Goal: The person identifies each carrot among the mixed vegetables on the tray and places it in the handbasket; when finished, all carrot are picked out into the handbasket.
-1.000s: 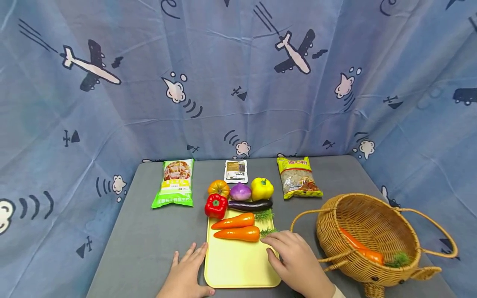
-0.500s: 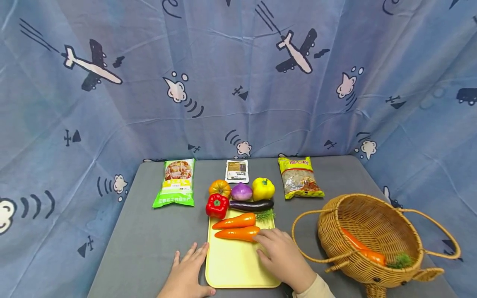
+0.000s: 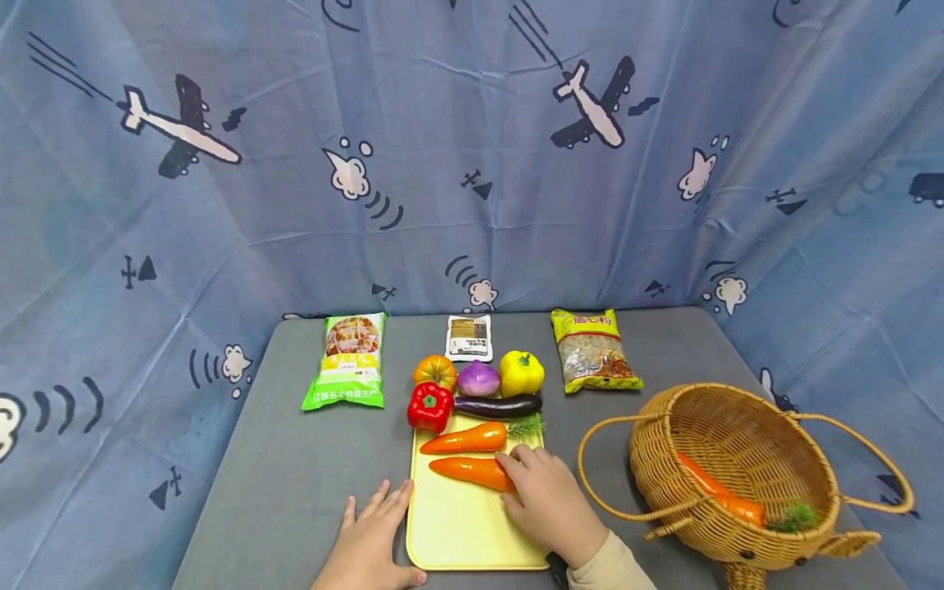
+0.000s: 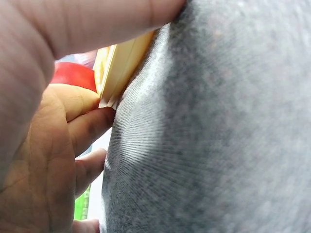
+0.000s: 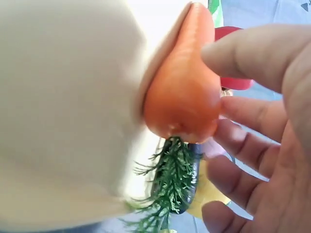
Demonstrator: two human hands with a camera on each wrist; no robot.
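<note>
On a yellow tray [image 3: 472, 537] lie two orange carrots with green tops. My right hand [image 3: 549, 500] pinches the thick end of the nearer carrot [image 3: 465, 470], and its leafy top is hidden under that hand in the head view. In the right wrist view, thumb and fingers lie on either side of the carrot [image 5: 182, 97], above the green fronds [image 5: 170, 179]. The farther carrot [image 3: 463, 439] lies just behind, untouched. My left hand [image 3: 372, 533] rests with spread fingers on the grey table, fingertips at the tray's left edge [image 4: 119, 63].
Behind the carrots sit a red pepper [image 3: 430, 407], eggplant [image 3: 497, 407], pumpkin [image 3: 435, 371], purple onion [image 3: 478, 378] and yellow pepper [image 3: 521, 374]. Food packets [image 3: 345, 362] line the back. At right stands a wicker basket [image 3: 656, 459] holding a carrot [image 3: 719, 492].
My right hand has moved left from the tray's right edge onto the nearer carrot and taken hold of it. That carrot's thick end has turned slightly toward me. The left hand stays put.
</note>
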